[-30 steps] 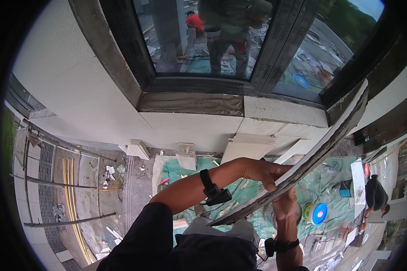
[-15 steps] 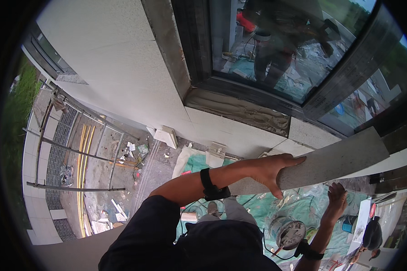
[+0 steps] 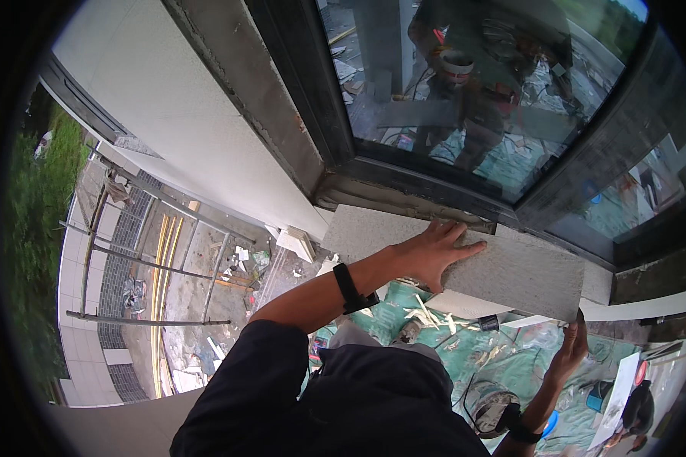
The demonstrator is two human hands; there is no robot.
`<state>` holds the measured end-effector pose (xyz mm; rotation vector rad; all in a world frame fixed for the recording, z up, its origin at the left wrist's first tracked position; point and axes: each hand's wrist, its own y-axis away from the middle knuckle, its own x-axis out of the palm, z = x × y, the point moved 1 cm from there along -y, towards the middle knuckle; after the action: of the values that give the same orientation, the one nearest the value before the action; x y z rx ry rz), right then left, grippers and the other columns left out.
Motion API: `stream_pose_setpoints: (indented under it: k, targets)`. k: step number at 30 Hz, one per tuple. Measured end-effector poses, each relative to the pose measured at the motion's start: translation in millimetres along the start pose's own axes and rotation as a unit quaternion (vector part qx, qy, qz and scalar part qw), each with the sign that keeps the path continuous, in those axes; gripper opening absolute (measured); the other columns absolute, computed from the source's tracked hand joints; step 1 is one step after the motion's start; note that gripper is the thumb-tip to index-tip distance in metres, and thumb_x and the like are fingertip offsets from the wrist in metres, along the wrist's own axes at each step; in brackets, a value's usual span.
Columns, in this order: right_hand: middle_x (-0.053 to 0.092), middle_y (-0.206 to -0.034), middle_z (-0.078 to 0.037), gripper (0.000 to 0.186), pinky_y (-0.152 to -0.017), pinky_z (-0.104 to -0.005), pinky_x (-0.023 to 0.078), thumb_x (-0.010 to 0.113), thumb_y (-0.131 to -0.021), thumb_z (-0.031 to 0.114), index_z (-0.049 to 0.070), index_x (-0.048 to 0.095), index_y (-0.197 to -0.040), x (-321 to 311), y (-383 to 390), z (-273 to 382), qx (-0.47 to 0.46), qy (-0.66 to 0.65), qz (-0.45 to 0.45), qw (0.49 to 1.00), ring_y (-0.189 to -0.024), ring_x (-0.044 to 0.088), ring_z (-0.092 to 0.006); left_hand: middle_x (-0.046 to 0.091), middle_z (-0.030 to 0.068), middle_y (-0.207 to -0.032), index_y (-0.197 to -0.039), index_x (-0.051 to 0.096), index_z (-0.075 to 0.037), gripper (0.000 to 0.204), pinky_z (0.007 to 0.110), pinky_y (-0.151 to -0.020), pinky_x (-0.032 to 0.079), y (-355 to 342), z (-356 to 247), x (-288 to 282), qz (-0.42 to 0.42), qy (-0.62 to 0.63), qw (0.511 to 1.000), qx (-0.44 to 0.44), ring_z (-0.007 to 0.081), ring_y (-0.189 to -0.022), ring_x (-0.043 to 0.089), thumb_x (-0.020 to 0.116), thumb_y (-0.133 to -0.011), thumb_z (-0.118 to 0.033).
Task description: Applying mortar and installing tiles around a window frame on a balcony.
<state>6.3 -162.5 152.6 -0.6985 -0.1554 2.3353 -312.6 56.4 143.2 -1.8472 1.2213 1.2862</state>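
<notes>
A long grey speckled stone slab [image 3: 526, 266] lies slantwise in front of the window, its left end over the mortar-covered sill [image 3: 373, 192]. My left hand [image 3: 434, 255] grips it across its width, fingers spread toward the far edge and thumb at the near edge. At the slab's right end, my right hand [image 3: 573, 346] holds the near corner, with its fingers pressed together and partly hidden. Some wet mortar still shows between slab and dark window frame [image 3: 434, 183]. How far the slab touches the mortar I cannot tell.
Below, green sheeting [image 3: 392, 308] bears wood scraps and a mortar bucket [image 3: 489, 400]. Metal scaffold rails [image 3: 152, 320] and yellow poles [image 3: 164, 297] are at left. A person in dark clothing [image 3: 639, 407] is at lower right. The window glass [image 3: 480, 84] shows reflections.
The slab has moved left and toward the window, over the mortared sill, with my left hand on it. My right hand has come from apart to the slab's right corner.
</notes>
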Motion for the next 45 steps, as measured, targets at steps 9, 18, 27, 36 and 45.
stream_pose_setpoints:
  k: [9, 18, 27, 36, 45]
  targets:
    - [0.067, -0.101, -0.016, 0.034, -0.067, -0.0292, 0.050, 0.054, -0.098, 0.016, -0.006, 0.058, -0.123, 89, 8, -30, 0.041, 0.078, 0.007, 0.996, -0.082, 0.062, -0.0178, 0.028, 0.0326, -0.144, -0.152, 0.027, -0.019, 0.124, 0.059, -0.110, 0.025, -13, 77, 20, 0.029, -0.007, 1.000, 0.004, 0.0461, -0.136, 0.030, 0.092, -0.048, -0.035]
    - [0.067, -0.099, -0.018, 0.034, -0.063, -0.0341, 0.053, 0.062, -0.091, 0.014, -0.006, 0.061, -0.118, 141, 7, -53, 0.036, 0.165, -0.018, 0.985, -0.083, 0.065, -0.0246, 0.030, 0.0286, -0.144, -0.151, 0.029, -0.021, 0.121, 0.061, -0.108, 0.028, -12, 130, 25, 0.057, -0.054, 0.997, 0.000, 0.0433, -0.136, 0.031, 0.091, -0.048, -0.027]
    - [0.066, -0.100, -0.019, 0.031, -0.073, -0.0419, 0.052, 0.069, -0.085, 0.019, 0.000, 0.064, -0.108, 181, -6, -60, 0.051, 0.153, -0.014, 0.987, -0.087, 0.066, -0.0340, 0.025, 0.0249, -0.146, -0.152, 0.028, -0.024, 0.122, 0.053, -0.114, 0.024, -15, 151, 30, 0.088, -0.067, 0.993, -0.038, 0.0417, -0.137, 0.029, 0.090, -0.048, -0.025]
    - [0.066, -0.106, -0.018, 0.030, -0.086, -0.0437, 0.050, 0.061, -0.090, 0.023, 0.003, 0.066, -0.111, 177, -31, -72, 0.067, 0.167, 0.040, 0.983, -0.101, 0.061, -0.0371, 0.023, 0.0241, -0.148, -0.152, 0.028, -0.022, 0.121, 0.052, -0.114, 0.025, -35, 139, 24, 0.098, -0.069, 0.988, -0.096, 0.0428, -0.140, 0.025, 0.090, -0.048, -0.021]
    - [0.066, -0.105, -0.016, 0.029, -0.085, -0.0433, 0.050, 0.061, -0.090, 0.024, 0.003, 0.066, -0.110, 160, -30, -76, 0.060, 0.170, 0.041, 0.983, -0.100, 0.062, -0.0353, 0.021, 0.0260, -0.150, -0.153, 0.023, -0.022, 0.126, 0.050, -0.116, 0.023, -43, 131, 26, 0.102, -0.089, 0.987, -0.082, 0.0431, -0.140, 0.023, 0.091, -0.047, -0.024]
